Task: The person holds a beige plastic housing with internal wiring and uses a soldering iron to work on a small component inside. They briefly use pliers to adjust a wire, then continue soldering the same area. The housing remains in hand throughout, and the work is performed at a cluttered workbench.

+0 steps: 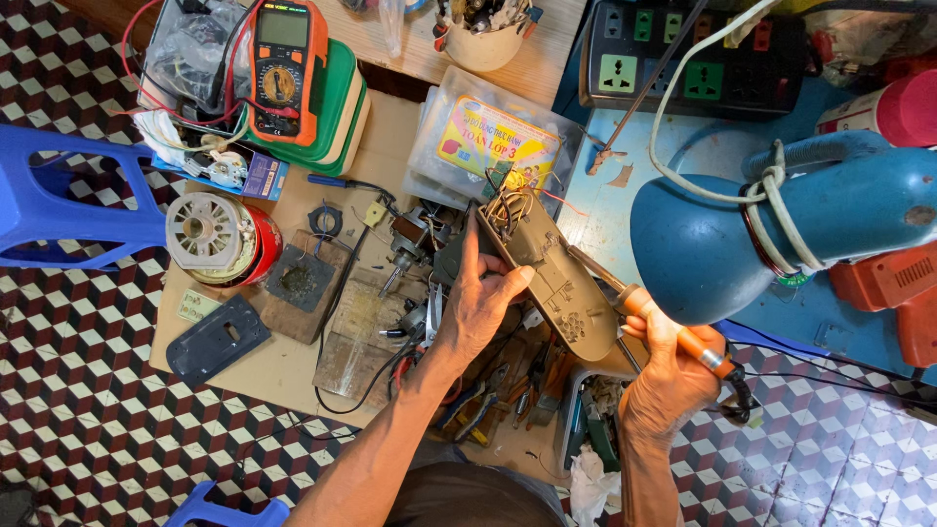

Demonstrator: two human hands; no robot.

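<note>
My left hand (478, 303) grips an olive-grey plastic appliance casing (551, 268) and tilts it up, with loose wires at its top end. My right hand (673, 371) holds a soldering iron with an orange handle (683, 337). Its metal tip (590, 265) rests against the casing's right edge. Both hands work over a cluttered cardboard sheet (283, 366) on the floor.
A blue desk lamp (771, 229) hangs over the right hand. Around are an orange multimeter (283, 63), a motor stator on a red tin (220, 239), a small motor (410, 244), pliers (478, 405), a clear plastic box (488, 141), a power strip (683, 59), blue stools (59, 200).
</note>
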